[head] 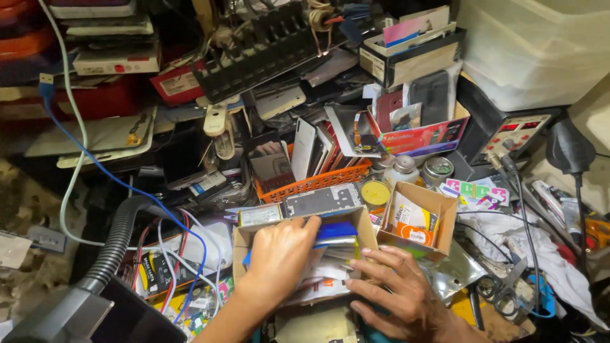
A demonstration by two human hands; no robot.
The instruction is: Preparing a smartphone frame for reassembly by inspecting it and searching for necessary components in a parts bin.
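While left hand (279,254) grips blue pack (335,231) in box (240,241), right hand (397,289) splayed alongside.

Warm light falls from above; the far left sinks into shadow. Glare on the white bin (534,51); edges bend slightly.

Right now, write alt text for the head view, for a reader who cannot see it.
Two bare hands dig in an open brown cardboard box of flat phone parts: left hand inside, right hand on its front edge. An orange plastic basket of phone panels stands behind amid clutter.
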